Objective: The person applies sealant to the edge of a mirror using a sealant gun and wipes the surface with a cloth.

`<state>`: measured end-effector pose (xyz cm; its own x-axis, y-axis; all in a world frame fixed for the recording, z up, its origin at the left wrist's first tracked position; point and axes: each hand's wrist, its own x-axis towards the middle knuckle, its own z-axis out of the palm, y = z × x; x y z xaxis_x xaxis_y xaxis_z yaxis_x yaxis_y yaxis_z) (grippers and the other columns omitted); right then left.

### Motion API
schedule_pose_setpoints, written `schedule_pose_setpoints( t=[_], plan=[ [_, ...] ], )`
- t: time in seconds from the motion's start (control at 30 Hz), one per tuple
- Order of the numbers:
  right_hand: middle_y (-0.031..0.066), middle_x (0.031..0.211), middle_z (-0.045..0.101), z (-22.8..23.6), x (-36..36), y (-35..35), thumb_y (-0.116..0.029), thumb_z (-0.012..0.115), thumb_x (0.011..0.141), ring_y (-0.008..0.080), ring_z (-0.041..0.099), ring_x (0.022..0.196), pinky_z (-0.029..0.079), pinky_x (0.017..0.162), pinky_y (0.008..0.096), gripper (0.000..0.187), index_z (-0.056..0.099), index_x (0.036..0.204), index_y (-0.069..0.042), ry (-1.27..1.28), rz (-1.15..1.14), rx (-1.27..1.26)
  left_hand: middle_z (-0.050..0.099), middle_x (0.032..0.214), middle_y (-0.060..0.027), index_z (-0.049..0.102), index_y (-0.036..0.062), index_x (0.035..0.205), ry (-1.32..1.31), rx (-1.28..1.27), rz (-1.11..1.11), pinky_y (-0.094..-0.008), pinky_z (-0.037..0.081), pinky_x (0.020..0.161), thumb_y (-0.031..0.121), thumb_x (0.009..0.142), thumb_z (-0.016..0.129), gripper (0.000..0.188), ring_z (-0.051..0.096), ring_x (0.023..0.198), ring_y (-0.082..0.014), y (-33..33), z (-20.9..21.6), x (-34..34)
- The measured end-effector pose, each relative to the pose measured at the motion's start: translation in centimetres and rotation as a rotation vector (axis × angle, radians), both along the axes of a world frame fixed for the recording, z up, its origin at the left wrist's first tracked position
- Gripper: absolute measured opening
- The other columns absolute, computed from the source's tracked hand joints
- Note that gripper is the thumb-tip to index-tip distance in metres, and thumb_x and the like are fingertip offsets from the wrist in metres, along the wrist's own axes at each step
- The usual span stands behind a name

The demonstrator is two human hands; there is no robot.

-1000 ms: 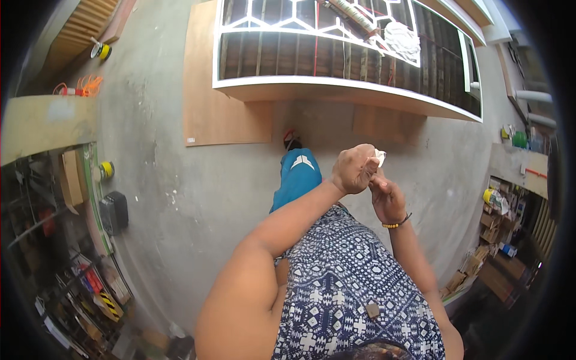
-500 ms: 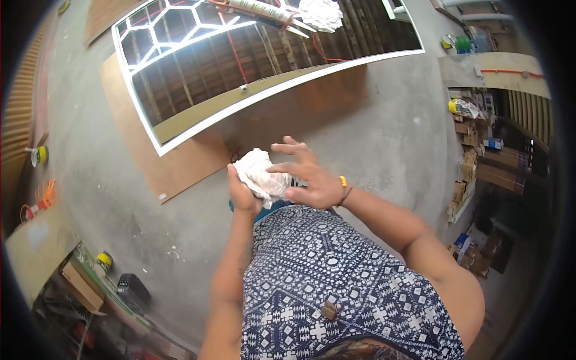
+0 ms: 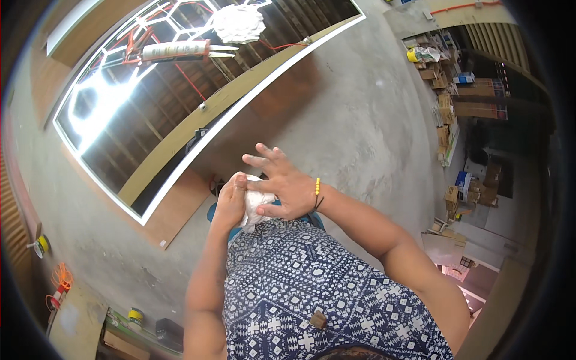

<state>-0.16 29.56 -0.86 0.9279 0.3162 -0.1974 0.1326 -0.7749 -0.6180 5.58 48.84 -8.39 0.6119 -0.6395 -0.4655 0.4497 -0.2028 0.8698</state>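
Observation:
My left hand [image 3: 229, 203] is closed around a crumpled white rag [image 3: 257, 201], held just in front of my patterned shirt. My right hand [image 3: 282, 183] has its fingers spread, palm turned down, over the rag's right side. Its index finger reaches across the cloth to the left thumb and fingers, and its thumb lies against the rag. Beyond my hands stands a white-framed mirror [image 3: 157, 114] with roof beams reflected in it. On the mirror lie a caulking gun [image 3: 175, 50] with a white nozzle and another crumpled white cloth [image 3: 238, 24].
Under the mirror, a brown board [image 3: 180, 207] lies on the grey concrete floor [image 3: 354, 132]. Cardboard boxes [image 3: 445, 108] line the right side. At the lower left are a coiled orange cord [image 3: 62, 276] and a yellow tape roll [image 3: 136, 314].
My view has turned, so the mirror and caulking gun appear farther left and lower. The left fingers have closed more over the rag, and the right index finger now meets them.

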Motion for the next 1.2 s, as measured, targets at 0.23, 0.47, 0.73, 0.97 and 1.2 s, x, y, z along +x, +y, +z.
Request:
schedule_pose_setpoints(
  t=[0.23, 0.47, 0.73, 0.97, 1.2],
  plan=[
    [0.0222, 0.158, 0.028, 0.6, -1.9, -10.1, -0.051, 0.065, 0.086, 0.0495, 0.01, 0.148, 0.013, 0.116, 0.0647, 0.055, 0.066, 0.128, -0.015, 0.011, -0.113, -0.056, 0.068, 0.103, -0.0238, 0.064, 0.0003, 0.106, -0.198, 0.218, -0.381, -0.0468, 0.047, 0.088, 0.048, 0.105, 0.037, 0.054, 0.063, 0.102, -0.0426, -11.4, 2.0, 2.5],
    [0.0206, 0.151, 0.039, -0.5, -3.0, -18.4, -0.056, 0.061, 0.088, 0.0463, 0.022, 0.146, 0.017, 0.115, 0.0653, 0.055, 0.069, 0.124, -0.015, 0.022, -0.261, -0.25, 0.067, 0.096, -0.0256, 0.064, 0.0011, 0.102, -0.33, 0.332, -0.494, -0.0498, 0.048, 0.084, 0.052, 0.102, 0.042, 0.055, 0.063, 0.098, -0.0439, -21.7, 0.0, 2.9],
    [0.0155, 0.143, 0.052, -0.9, -0.9, -25.8, -0.061, 0.064, 0.087, 0.0434, 0.036, 0.141, 0.025, 0.115, 0.0587, 0.073, 0.054, 0.141, -0.012, -0.102, -0.591, -0.228, 0.054, 0.084, -0.0086, 0.051, 0.0031, 0.095, -0.044, -0.097, -0.137, -0.0358, 0.046, 0.08, 0.054, 0.107, 0.028, 0.057, 0.053, 0.081, -0.0199, -29.3, 0.9, 3.4],
    [0.012, 0.132, 0.062, -2.1, 1.9, -29.3, -0.036, 0.077, 0.088, 0.0204, 0.056, 0.124, 0.045, 0.105, 0.0356, 0.075, 0.043, 0.147, -0.003, 0.216, -0.757, 0.672, 0.051, 0.078, -0.0095, 0.051, 0.0048, 0.092, -0.334, -0.035, -0.233, -0.0358, 0.045, 0.07, 0.049, 0.107, 0.03, 0.051, 0.053, 0.072, -0.0225, -32.6, 4.5, 6.4],
    [0.0144, 0.125, 0.064, -2.0, 7.3, -32.7, -0.028, 0.068, 0.095, 0.0177, 0.061, 0.114, 0.05, 0.096, 0.0347, 0.055, 0.053, 0.138, 0.002, 0.369, -0.632, 0.73, 0.061, 0.095, -0.0194, 0.056, 0.0047, 0.105, -0.582, -0.002, -0.293, -0.0512, 0.05, 0.077, 0.03, 0.103, 0.043, 0.029, 0.064, 0.089, -0.0409, -35.1, 5.6, 11.6]
  ],
)
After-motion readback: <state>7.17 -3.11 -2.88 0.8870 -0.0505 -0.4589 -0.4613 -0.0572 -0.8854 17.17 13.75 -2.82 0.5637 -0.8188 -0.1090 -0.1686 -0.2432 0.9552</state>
